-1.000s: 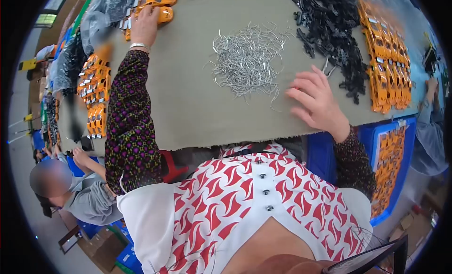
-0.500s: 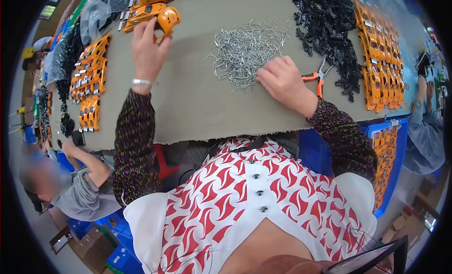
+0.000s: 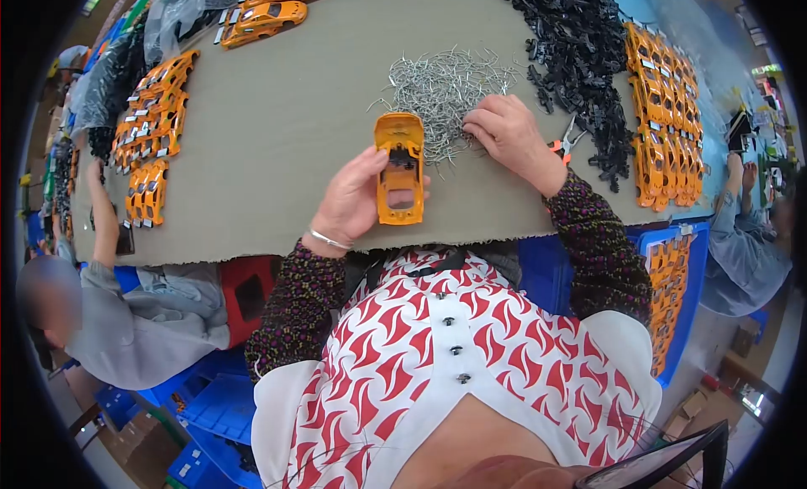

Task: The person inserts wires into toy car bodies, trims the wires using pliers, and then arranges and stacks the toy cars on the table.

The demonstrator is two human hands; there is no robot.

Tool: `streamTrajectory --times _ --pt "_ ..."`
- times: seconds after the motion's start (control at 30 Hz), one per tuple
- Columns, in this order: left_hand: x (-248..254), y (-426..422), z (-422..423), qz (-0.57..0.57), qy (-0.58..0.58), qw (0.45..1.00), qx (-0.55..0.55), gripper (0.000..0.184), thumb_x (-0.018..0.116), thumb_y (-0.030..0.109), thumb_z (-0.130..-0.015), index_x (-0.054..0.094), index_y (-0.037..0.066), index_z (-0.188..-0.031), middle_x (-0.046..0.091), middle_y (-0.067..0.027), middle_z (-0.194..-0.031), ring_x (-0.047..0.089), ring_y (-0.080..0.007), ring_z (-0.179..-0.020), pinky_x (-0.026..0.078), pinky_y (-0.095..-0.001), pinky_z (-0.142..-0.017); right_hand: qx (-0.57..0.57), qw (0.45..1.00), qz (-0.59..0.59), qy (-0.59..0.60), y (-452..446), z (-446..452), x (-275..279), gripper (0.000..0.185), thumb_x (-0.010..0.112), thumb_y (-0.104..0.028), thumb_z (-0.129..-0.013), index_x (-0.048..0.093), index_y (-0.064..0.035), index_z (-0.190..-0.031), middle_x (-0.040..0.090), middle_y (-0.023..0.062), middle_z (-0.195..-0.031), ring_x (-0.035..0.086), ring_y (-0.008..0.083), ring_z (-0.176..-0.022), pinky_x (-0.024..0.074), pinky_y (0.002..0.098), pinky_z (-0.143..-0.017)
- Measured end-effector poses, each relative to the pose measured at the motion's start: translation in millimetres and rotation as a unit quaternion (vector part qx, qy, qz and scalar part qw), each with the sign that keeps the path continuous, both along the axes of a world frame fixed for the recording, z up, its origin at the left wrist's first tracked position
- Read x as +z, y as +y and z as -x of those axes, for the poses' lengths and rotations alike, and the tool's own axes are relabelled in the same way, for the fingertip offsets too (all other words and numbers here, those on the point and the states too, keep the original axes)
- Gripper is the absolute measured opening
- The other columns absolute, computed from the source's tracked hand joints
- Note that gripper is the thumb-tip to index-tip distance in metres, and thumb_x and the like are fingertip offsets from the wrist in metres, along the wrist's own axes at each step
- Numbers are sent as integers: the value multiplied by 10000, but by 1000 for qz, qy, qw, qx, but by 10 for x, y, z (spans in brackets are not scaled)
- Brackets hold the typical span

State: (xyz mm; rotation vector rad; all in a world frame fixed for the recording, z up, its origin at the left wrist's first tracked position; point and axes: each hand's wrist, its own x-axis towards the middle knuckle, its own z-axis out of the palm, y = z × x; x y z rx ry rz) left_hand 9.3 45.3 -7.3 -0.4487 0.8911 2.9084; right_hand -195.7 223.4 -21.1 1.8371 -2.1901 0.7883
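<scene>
My left hand [image 3: 353, 195] is closed around an orange toy car body [image 3: 400, 210], its hollow inside facing up, with a dark part within. It is held over the near part of the table, just below a pile of bent metal wires [image 3: 441, 85]. My right hand [image 3: 508, 136] is at the right edge of that pile, thumb and fingers pinched together. What lies between those fingertips is too small to make out. Orange-handled pliers [image 3: 565, 144] lie beside the right wrist, partly hidden by it.
Black plastic parts [image 3: 580, 68] are heaped at the back right, beside rows of orange car bodies [image 3: 668, 119]. More car bodies [image 3: 151, 127] stand at the left, others [image 3: 265, 22] at the back. A blue bin [image 3: 689, 304] holds orange shells. Co-workers sit left and right.
My left hand has brought an orange car body from the back left toward me, to beside the wire pile, its hollow side now up. My right hand stays at the wires, fingers pinched.
</scene>
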Motion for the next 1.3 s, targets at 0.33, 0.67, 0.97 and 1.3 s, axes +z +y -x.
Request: streamTrajectory --times 0.33,0.67,0.97,1.3 --pt "-6 11 177 -12 -3 1000 22 405 450 310 -977 431 13 -1251 566 -154 -1126 620 -357 -983 540 -501 -828 -73 812 70 -575 -129 -72 311 93 573 -98 -908 646 -40 -909 640 1 -789 537 36 -680 426 201 -592" --pt "25 1 240 43 -20 998 43 438 414 380 -988 443 28 -1249 571 -135 -1101 633 -304 -948 561 -441 -777 -73 855 115 -500 -162 -407 374 95 562 -42 -903 640 -27 -957 608 0 -767 546 52 -643 442 196 -532" --pt "62 136 251 188 -8 979 82 409 399 355 -999 459 48 -1263 573 -81 -1103 604 -160 -939 536 -327 -781 -83 951 168 -246 -315 -769 321 143 636 33 -802 652 -23 -932 560 51 -752 561 131 -610 448 255 -527" --pt "29 259 298 273 -3 957 100 306 498 105 -944 483 30 -1240 583 -36 -1056 587 -89 -909 534 -248 -736 -158 950 177 -201 -369 -872 315 129 657 24 -780 670 -23 -900 547 71 -730 541 168 -584 428 281 -505"
